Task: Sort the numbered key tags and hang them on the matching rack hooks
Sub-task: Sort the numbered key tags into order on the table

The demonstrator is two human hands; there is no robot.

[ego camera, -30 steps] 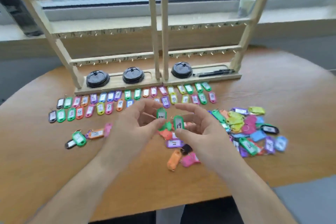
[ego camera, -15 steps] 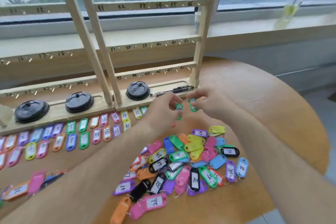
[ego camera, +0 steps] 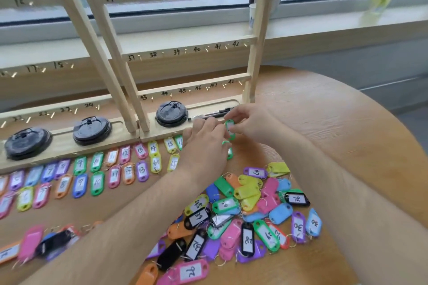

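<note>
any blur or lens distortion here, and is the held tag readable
Head view: soft window daylight, no harsh glare; the wide lens bows the rack uprights; the drink on the sill and left-edge tags smear; the green key tag in the right hand's grip is too blurred to read; black tag 36 is legible.

Both my arms are bare, uncovered from the wrists all the way back to the near edge of the view. Fine short hairs show along my left forearm (ego camera: 139, 215), while my right forearm (ego camera: 335, 192) looks smoother. My left hand (ego camera: 203, 146), in front of the rack's (ego camera: 256, 58) base, and my right hand (ego camera: 251, 122), near the rack's right post, are bare too, fingers and wrists alike.
</note>
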